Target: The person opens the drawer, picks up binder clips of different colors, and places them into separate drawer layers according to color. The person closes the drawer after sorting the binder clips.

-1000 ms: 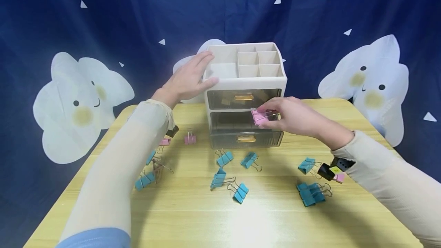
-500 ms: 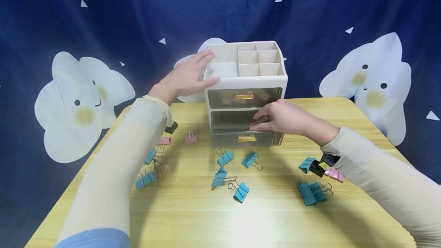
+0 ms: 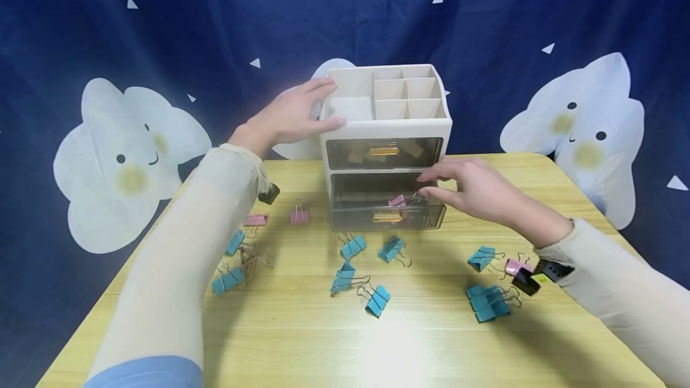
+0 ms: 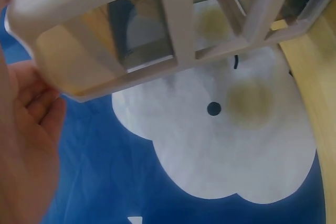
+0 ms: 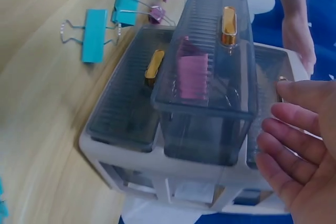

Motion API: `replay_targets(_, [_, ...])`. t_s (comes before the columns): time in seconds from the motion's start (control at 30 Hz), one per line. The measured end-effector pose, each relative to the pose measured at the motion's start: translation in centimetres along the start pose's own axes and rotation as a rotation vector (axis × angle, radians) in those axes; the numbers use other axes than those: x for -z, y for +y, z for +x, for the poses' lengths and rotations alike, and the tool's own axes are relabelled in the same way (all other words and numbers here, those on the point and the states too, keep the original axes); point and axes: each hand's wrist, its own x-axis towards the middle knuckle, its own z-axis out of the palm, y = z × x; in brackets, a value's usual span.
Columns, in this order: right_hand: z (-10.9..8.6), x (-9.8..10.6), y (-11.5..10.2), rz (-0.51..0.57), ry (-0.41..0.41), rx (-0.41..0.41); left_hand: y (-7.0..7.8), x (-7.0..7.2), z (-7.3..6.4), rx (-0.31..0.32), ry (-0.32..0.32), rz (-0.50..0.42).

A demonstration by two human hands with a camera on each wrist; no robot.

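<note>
A white desktop organizer [image 3: 396,130] has smoky clear drawers with gold handles. Its middle drawer [image 5: 210,124] is pulled out, and inside it lies a pink binder clip [image 5: 193,76] with metal wire arms. My left hand [image 3: 288,114] rests on the organizer's upper left edge, thumb over the front rim; in the left wrist view some fingers lie by the side wall. My right hand [image 3: 474,187] hovers by the right end of the pulled-out drawer, fingers spread and holding nothing. In the right wrist view its fingers are relaxed beside the organizer.
Teal binder clips [image 3: 375,301] lie in front of the organizer and at the right [image 3: 487,303]. More teal and pink clips [image 3: 299,215] lie at the left, partly behind the left sleeve. A compartment tray [image 3: 406,97] tops the organizer. A blue curtain [image 3: 215,17] hangs behind the table.
My right hand lowered the pink binder clip into the pulled-out drawer, let it go and drew back to the right. The left hand has stayed on the organizer.
</note>
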Motion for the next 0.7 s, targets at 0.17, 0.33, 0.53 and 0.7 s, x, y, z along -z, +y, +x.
replay_targets(0.17, [-2.6,0.4,0.8,-0.008,0.085,0.028,-0.2,0.8,0.0,0.017,-0.044,0.008])
replay_targets(0.33, [-5.2,0.7,1.9,-0.012,0.114,0.026,-0.5,1.0,0.0,0.023,-0.057,0.016])
replay_targets(0.53, [-8.1,0.7,3.5,-0.026,0.123,-0.007,-0.4,0.9,-0.1,0.015,-0.056,0.041])
replay_targets(0.7, [-10.1,0.8,4.7,-0.046,0.117,-0.068,-0.4,0.9,0.0,0.012,-0.046,0.049])
